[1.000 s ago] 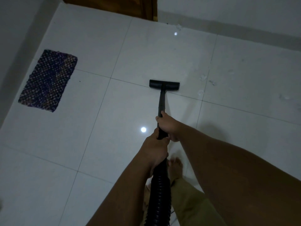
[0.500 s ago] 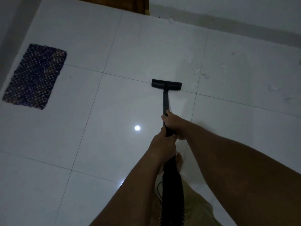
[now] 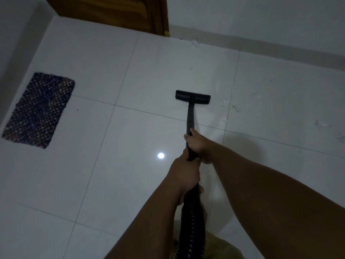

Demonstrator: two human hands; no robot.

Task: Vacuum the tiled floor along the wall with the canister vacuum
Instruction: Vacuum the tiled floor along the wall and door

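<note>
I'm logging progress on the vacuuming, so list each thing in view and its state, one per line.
Floor nozzle: flat on the tile, short of the wall.
Wand: held in both hands.
Right hand: shut on the wand, forward grip.
Left hand: shut on the wand, where the ribbed hose joins.
White debris: on the tile right of the nozzle, not picked up.
Woven mat: flat by the left wall.
Wooden door: closed, as far as visible.

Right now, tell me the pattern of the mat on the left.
The mat is dark blue-purple, woven, speckled with small lighter dots; head view.
</note>
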